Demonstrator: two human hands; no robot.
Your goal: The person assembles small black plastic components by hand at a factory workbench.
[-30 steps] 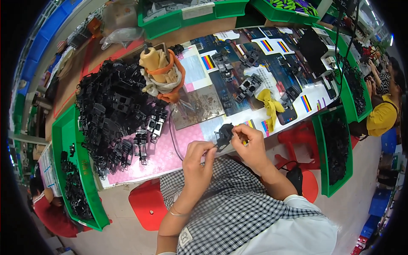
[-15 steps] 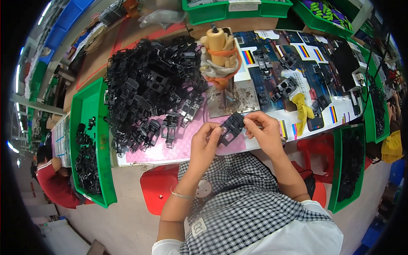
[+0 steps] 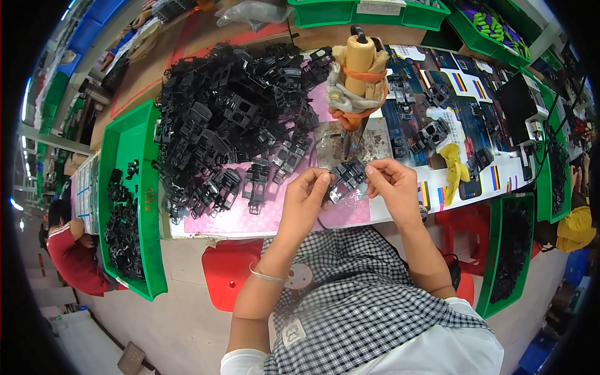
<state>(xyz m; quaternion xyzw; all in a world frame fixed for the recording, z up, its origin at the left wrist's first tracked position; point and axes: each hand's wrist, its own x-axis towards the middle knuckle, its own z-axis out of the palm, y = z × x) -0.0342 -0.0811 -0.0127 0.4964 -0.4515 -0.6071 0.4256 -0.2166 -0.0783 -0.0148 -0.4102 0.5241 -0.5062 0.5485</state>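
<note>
Between my two hands is a black plastic frame part (image 3: 347, 177) with square openings, held just above the front of the table. My left hand (image 3: 306, 195) pinches its left end between thumb and fingers. On its right end, the thumb and fingertips of my right hand (image 3: 392, 186) are closed. Right behind the part stands a soldering iron-like tool with a cream handle (image 3: 359, 65), wrapped in cloth and orange bands, its tip end down over a stained metal plate (image 3: 373, 142). To the left lies a big heap of similar black frames (image 3: 231, 119).
Green bins (image 3: 152, 231) with black parts stand at the left and the right (image 3: 481, 300). Several black parts (image 3: 431, 134) and a yellow cloth strip (image 3: 453, 172) lie on the printed sheets at right. Red stools (image 3: 228, 275) stand under the table edge.
The part has been turned and tilted between my hands, and both have shifted slightly. The wrapped tool appears farther right and its handle stands differently; the whole view has moved a little.
</note>
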